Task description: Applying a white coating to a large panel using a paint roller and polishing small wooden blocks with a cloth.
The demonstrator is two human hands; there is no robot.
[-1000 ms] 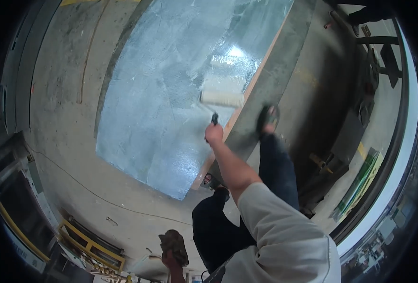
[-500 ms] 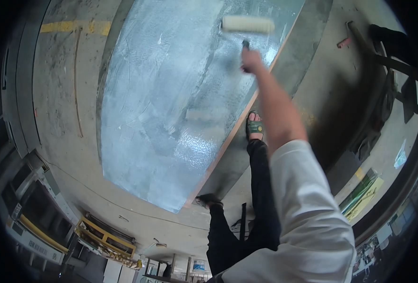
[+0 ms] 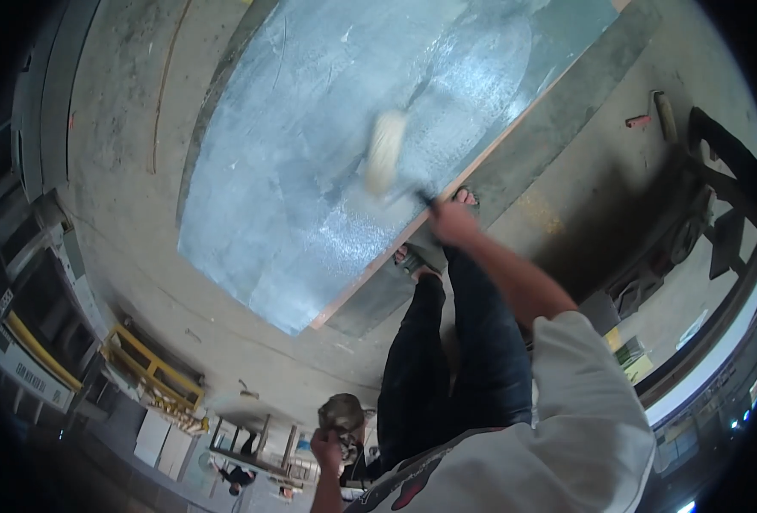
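My right hand (image 3: 453,221) is closed round the dark handle of a paint roller (image 3: 385,152). The cream, fluffy sleeve is slightly blurred and lies over a large panel (image 3: 267,162) coated wet and pale blue-grey, shining in patches. Low in the picture, my left hand (image 3: 327,446) is closed at the side of a grey-brown, lumpy thing (image 3: 341,414), whose kind I cannot make out. My feet in sandals stand by the panel's right edge, where a reddish-brown strip (image 3: 378,265) runs along it.
On the floor at right lie a small red roller (image 3: 638,121) and a brownish tube-like piece (image 3: 665,116), beside dark frames (image 3: 729,145). A yellow metal frame (image 3: 152,369) stands at lower left. A person (image 3: 237,480) is far off at the bottom.
The roller has come down and left, closer to me, and its sleeve has turned from crosswise to nearly lengthwise. My left hand has come into view, and my left foot stands nearer the right one.
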